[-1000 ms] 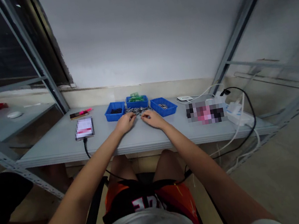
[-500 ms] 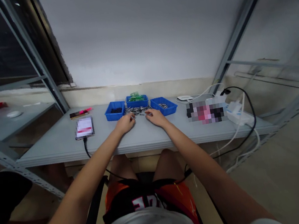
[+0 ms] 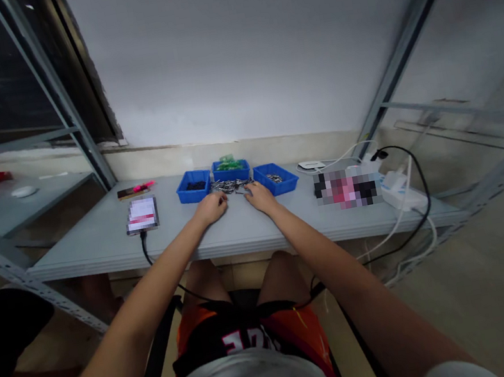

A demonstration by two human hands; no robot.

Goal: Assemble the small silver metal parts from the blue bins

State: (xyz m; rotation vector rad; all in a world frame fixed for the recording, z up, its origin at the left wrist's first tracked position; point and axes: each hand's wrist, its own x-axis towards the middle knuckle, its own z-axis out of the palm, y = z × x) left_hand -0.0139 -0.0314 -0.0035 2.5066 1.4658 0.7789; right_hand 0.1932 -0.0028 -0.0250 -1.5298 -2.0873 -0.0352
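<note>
My left hand (image 3: 214, 207) rests on the grey tabletop with its fingers curled together. What its fingertips hold, if anything, is too small to make out. Just across from it, my right hand (image 3: 261, 197) pinches a thin metal piece (image 3: 241, 192), its tip pointing toward the left hand. A loose pile of small silvery metal parts (image 3: 228, 185) lies right behind both hands. Around the pile stand three blue bins: the left bin (image 3: 182, 195) with small dark parts, the back bin (image 3: 215, 175) with green plastic packets, and the right bin (image 3: 291, 185) with small metal parts.
A phone (image 3: 142, 214) with a black cable lies on the left, near a dark flat item with a pink pen (image 3: 143, 186). On the right are a blurred-out item (image 3: 346, 189), a white power strip (image 3: 401, 191) and loose cables. Metal shelf posts flank the table.
Both hands stay in nearly the same place; the right hand's fingers shift very slightly. The bins and the pile look unchanged.
</note>
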